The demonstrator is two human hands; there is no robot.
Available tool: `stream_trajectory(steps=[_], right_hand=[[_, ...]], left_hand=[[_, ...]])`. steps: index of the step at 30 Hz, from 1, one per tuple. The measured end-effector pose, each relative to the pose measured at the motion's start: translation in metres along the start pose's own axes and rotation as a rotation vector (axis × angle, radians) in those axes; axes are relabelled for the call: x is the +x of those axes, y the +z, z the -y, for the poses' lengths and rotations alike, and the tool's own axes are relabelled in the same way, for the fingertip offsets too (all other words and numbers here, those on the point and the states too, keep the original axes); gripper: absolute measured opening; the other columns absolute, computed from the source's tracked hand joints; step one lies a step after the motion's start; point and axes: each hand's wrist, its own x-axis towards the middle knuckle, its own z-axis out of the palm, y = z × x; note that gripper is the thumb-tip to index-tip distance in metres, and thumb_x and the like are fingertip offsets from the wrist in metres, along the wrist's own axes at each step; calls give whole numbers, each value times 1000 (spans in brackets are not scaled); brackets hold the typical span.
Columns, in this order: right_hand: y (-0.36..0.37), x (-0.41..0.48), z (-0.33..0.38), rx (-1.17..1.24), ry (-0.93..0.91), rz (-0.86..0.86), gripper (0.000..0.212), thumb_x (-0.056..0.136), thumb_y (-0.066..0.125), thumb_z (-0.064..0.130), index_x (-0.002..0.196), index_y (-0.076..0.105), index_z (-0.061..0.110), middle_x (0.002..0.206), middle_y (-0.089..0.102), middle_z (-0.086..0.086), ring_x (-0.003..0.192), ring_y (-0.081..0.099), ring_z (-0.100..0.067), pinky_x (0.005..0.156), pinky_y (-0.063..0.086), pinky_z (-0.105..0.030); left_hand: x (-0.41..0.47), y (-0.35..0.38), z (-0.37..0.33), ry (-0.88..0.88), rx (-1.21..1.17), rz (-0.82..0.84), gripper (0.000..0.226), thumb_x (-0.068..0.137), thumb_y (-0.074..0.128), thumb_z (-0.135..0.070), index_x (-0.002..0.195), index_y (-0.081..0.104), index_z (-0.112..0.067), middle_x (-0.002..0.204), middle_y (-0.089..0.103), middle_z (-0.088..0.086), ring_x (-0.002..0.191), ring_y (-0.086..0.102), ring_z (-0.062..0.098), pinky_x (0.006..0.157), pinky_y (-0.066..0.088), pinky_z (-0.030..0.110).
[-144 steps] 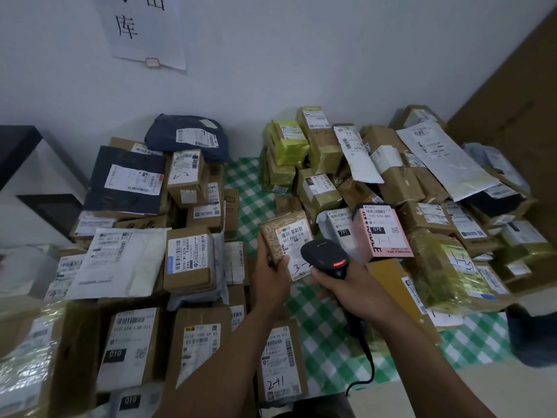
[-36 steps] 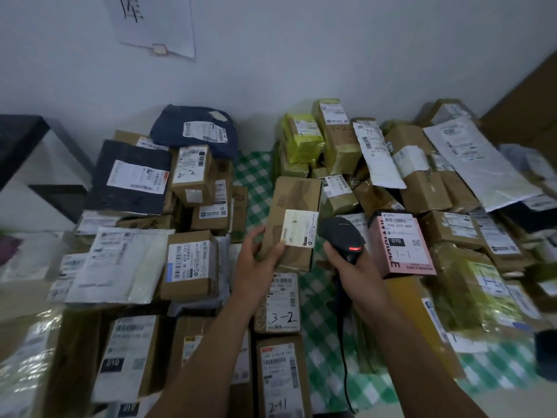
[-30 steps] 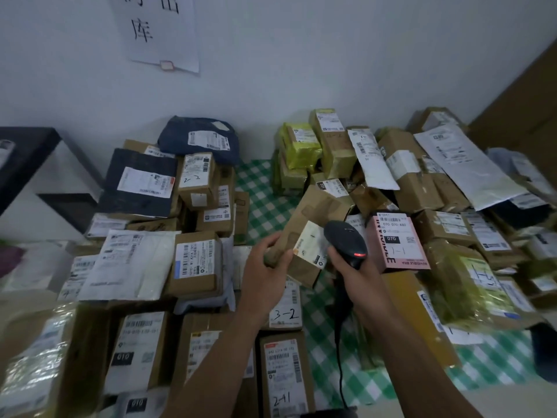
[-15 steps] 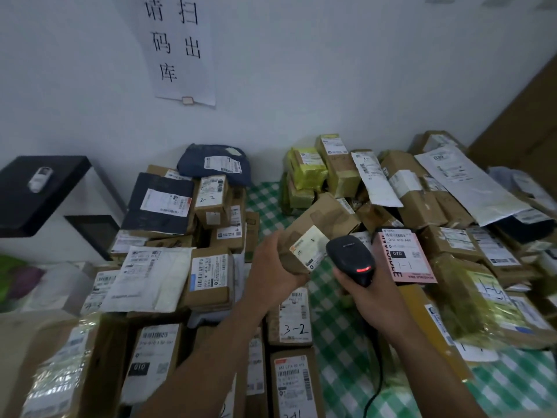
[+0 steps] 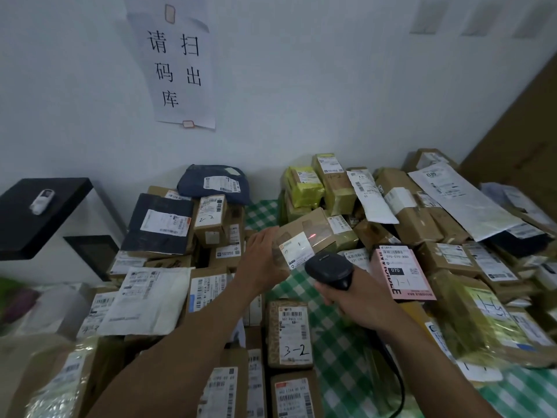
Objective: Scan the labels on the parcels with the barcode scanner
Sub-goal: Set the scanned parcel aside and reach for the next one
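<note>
- A person's left hand (image 5: 261,258) grips a brown cardboard box (image 5: 306,229) by its near end, fingers curled round it, and holds it tilted above the middle of the desk (image 5: 340,345)
- The white label (image 5: 297,250) on the box faces the camera; a red dot of light (image 5: 312,235) falls on the taped cardboard just above that label
- The right hand (image 5: 360,300) is wrapped around the handle of a black barcode scanner (image 5: 330,270), whose head sits just below and to the right of the label, very close to the box
- A black cable (image 5: 397,384) runs down from the scanner toward the bottom edge of the frame
- A green-and-white checked cloth covers the desk, with heaps of labelled parcels on both sides of the hands
- A brown parcel marked "3-2" (image 5: 291,333) lies flat on the cloth below the left hand; a pink box (image 5: 402,274) marked "1-1" stands just to the right of the scanner
- A dark blue bag (image 5: 215,184) tops the left heap, against the wall
- A paper notice (image 5: 177,64) with handwritten Chinese characters hangs on the white wall above
- At far left, a small white device (image 5: 42,200) rests on a black shelf (image 5: 36,224)
</note>
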Motion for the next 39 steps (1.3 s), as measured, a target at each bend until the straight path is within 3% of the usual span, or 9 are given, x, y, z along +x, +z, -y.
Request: stream_trajectory(steps=[7,12,17,20,24,29,33,36,39], right_hand=[[0,2,9,-16,-17,43,10,97,68,39,104,60,36,78,71,8,62,61,12,56,39,-1],[1,3,5,7,-10,57,17,96,68,42,111,60,38,76,72,10,64,63,11,65,41,-16],[-2,1,-1,80,-10,55,28,94,72,41,118,57,48,88,72,17,73,64,6,68,43,-16],[-4,-2,-9,88,-24,71,35,94,71,42,125,57,47,90,69,19,72,61,10,62,42,-9],[-8,-13,-21,117,-29,124,24,95,71,40,116,62,41,76,71,21,61,62,11,52,42,-7],[-10,-30,-42,149,-27,180,13,92,73,44,93,65,34,55,64,24,50,58,8,47,39,-8],[-4,-47,-66,164,-1,227,15,92,75,39,95,68,26,53,64,15,46,55,4,44,40,-11],[2,-62,-78,150,-4,265,22,90,76,44,102,71,26,70,71,13,55,62,2,51,45,-13],[5,-77,-91,168,5,276,23,89,78,45,101,72,27,68,71,12,60,63,-5,63,49,-26]], left_hand=[[3,-6,2,-29,-4,44,102,71,88,-25,155,30,-18,153,40,1,142,31,22,117,35,41],[2,-4,3,-40,1,38,102,71,88,-24,155,30,-17,153,39,1,143,31,22,118,34,39],[-10,-6,-4,-36,12,8,96,72,87,-28,151,35,-14,151,43,3,141,36,22,114,28,30],[-31,-3,-7,-172,-37,-18,102,64,90,-41,149,37,-24,147,45,-3,134,43,19,107,42,35],[-80,6,-21,-368,-149,-54,103,58,92,-54,144,40,-32,136,49,-13,123,48,10,99,45,31],[-152,29,-43,-641,-285,-98,71,54,94,-51,108,49,-45,104,60,-24,95,57,-6,85,56,30],[-217,62,-52,-775,-239,-121,108,48,84,-77,139,39,-40,127,57,-17,117,59,8,96,56,41],[-258,80,-72,-848,-168,-105,120,58,76,-75,155,14,-44,141,43,-8,127,51,17,100,50,42],[-277,97,-84,-862,-20,-97,114,68,75,-71,158,12,-41,154,37,4,136,47,27,107,45,44]])
